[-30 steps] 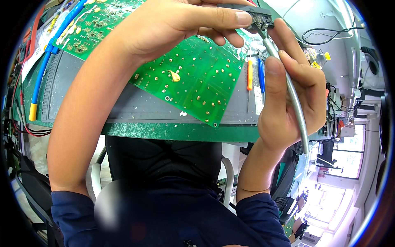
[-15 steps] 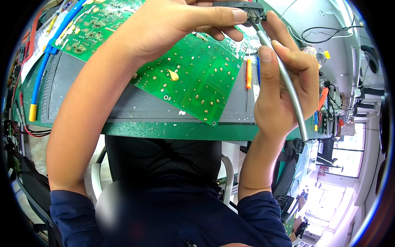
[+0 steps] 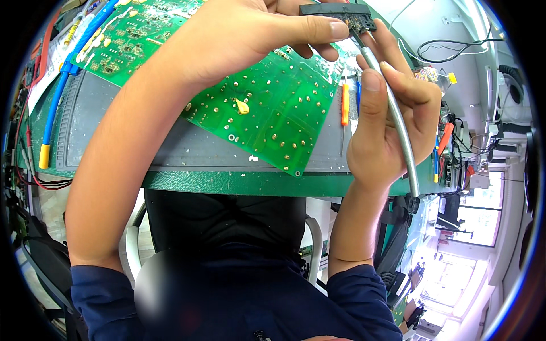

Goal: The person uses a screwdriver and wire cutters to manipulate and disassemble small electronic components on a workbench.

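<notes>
at twelve o'clock the left hand [image 3: 256, 28] grips a black part [image 3: 335, 9], and at two the right hand [image 3: 380, 135] grasps a metal tool [image 3: 402, 128].

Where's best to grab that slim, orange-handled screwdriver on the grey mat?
Probably pinch the slim orange-handled screwdriver across its handle from above: it lies flat beside the green circuit board, handle thicker than the thin metal shaft.
</notes>
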{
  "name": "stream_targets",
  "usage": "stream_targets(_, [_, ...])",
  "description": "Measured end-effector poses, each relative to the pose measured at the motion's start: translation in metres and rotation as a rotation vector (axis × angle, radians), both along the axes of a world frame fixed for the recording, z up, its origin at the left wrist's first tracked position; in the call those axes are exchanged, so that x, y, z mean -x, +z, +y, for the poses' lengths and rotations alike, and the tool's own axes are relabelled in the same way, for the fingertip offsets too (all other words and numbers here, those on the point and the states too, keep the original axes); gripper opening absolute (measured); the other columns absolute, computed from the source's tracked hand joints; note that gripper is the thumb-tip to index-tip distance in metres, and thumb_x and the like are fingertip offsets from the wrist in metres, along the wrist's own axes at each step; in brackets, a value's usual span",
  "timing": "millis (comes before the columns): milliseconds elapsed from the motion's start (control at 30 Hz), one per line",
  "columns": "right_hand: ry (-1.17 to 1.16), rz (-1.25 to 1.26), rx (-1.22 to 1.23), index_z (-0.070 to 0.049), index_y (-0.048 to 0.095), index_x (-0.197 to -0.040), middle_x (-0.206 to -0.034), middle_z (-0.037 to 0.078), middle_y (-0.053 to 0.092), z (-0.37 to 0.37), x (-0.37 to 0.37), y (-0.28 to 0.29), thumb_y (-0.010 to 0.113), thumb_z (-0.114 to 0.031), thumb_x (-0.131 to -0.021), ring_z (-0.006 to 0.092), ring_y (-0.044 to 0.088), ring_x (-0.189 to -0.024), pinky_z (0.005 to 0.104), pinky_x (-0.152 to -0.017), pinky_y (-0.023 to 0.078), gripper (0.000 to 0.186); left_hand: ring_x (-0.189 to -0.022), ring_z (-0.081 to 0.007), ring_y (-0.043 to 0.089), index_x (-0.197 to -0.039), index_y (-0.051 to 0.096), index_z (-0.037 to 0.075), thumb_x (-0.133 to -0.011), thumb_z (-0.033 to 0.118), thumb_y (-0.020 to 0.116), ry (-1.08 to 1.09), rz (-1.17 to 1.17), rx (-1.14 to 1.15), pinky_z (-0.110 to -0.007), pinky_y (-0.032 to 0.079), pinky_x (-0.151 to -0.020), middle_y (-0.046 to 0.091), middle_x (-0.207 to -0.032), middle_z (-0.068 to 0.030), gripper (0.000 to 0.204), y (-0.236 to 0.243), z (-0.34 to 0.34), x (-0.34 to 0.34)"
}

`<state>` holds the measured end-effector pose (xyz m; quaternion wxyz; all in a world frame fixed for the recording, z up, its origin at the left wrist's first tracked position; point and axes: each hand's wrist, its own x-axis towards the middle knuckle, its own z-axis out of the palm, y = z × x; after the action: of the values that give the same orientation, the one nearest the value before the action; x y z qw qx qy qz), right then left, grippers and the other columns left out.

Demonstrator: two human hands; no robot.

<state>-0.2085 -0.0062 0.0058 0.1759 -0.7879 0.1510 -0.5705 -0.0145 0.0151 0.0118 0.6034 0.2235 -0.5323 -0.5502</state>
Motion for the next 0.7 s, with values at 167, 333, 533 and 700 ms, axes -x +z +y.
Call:
stream_targets(167, [0.013, -0.014, 0.205, 0.002, 0.046, -0.102, -0.124, 0.040, 0.058, -0.012, 0.003, -0.012, 0.061, -0.002, -0.097, 0.0389, 0.065, -0.114, 0.0393, -0.094, 0.056, 0.016, -0.085, -0.0125, 0.071, -0.122, 0.054, -0.007, -0.092, 0.009, 0.072, -0.052, -0.025, 0.051, -0.023, 0.057, -0.074, 0.073, -0.094, -0.0110, 0.038, -0.006, -0.008, -0.006])
stream_targets(333, [0.047, -0.017, 0.241, 0.002, 0.047, -0.102, -0.124, 0.040, 0.058, -0.018, 0.004, -0.016, 0.062, -0.003, -0.097, 0.0385, 0.066, -0.113, 0.0383, -0.094, 0.055, 0.017, -0.086, -0.0126, 0.071, -0.121, 0.054, -0.007, -0.092, 0.009, 0.072, -0.128, 0.032, 0.038, -0.024, 0.057, -0.075, 0.073, -0.094, -0.0109, 0.037, -0.005, -0.007, -0.009])
stream_targets(533, [0.095, 0.017, 0.057, 0.003, 0.050, -0.105, -0.126, 0.038, 0.058, -0.003, 0.006, -0.002, 0.064, -0.005, -0.096, 0.0369, 0.066, -0.113, 0.0376, -0.095, 0.055, 0.019, -0.086, -0.0142, 0.071, -0.121, 0.054, -0.007, -0.093, 0.010, 0.071, 0.054, -0.057, -0.038, -0.025, 0.057, -0.075, 0.072, -0.096, -0.0121, 0.037, 0.003, 0.002, 0.003])
stream_targets(700, [-0.014, -0.007, 0.010, 0.003, 0.053, -0.110, -0.128, 0.035, 0.059, 0.005, -0.004, -0.005, 0.066, -0.010, -0.096, 0.0350, 0.065, -0.115, 0.0382, -0.096, 0.054, 0.023, -0.085, -0.0132, 0.070, -0.121, 0.055, -0.006, -0.093, 0.012, 0.071, 0.014, -0.039, 0.025, -0.025, 0.056, -0.075, 0.072, -0.095, -0.0109, 0.037, 0.000, 0.001, -0.002])
